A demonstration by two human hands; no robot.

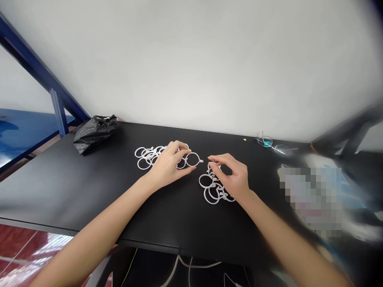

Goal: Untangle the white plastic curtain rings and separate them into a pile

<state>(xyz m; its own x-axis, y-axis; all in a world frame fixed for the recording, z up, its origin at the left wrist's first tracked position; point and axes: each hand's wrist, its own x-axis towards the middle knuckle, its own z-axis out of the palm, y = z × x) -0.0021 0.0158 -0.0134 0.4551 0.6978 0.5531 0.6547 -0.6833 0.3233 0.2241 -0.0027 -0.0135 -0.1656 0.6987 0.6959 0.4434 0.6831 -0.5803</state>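
My left hand (172, 164) is over the left pile of white curtain rings (144, 162). Its thumb and index finger close across the rim of one white ring (198, 156), whose small eyelet points right. To the right, my right hand (231, 175) hovers at the top of a second, smaller pile of white rings (212, 203). A small gap shows between its thumb and index fingertips, with part of a ring visible just below them. My palm and fingers hide part of each pile.
A crumpled black plastic bag (95, 133) lies at the back left of the black table (167, 227). Eyeglasses (265, 142) rest near the wall at the back right. On the right is a clear plastic package (287, 172), partly blurred. Cables (176, 265) hang below the front edge.
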